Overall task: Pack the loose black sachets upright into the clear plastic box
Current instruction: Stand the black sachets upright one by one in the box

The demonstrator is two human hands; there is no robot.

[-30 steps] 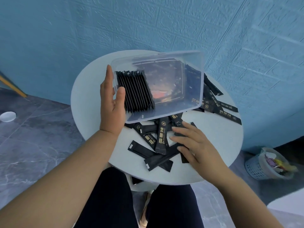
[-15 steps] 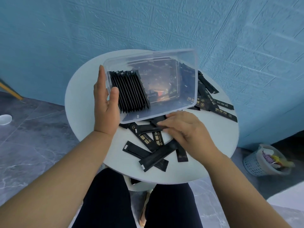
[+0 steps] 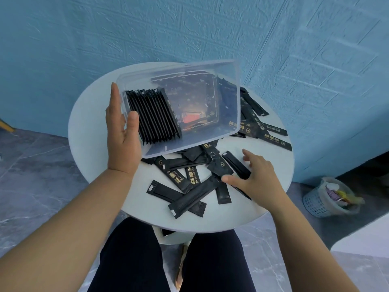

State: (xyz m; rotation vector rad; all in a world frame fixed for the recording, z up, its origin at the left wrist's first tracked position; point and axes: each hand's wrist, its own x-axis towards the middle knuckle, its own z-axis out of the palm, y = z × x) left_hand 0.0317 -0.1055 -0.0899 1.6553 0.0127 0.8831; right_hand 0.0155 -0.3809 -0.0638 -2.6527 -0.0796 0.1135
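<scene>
The clear plastic box (image 3: pixel 237 95) is tilted toward me over the round table. A tight row of black sachets (image 3: pixel 153 116) stands against its left wall. My left hand (image 3: pixel 122 131) grips that left wall, thumb inside the rim and fingers flat along the outside. Loose black sachets (image 3: pixel 189 197) lie scattered in front of the box. My right hand (image 3: pixel 256 178) is spread over them, its fingers touching one sachet (image 3: pixel 234 165) at the pile's right side. More sachets (image 3: pixel 271 135) lie behind the box at the right.
The small round white table (image 3: pixel 90 133) stands against a blue textured wall. My knees are under its near edge. A pale mesh waste basket (image 3: pixel 322 201) with wrappers sits on the grey floor to the right.
My right hand has drawn back from the box's front edge toward the right and spread its fingers. The left hand and box have stayed in place.
</scene>
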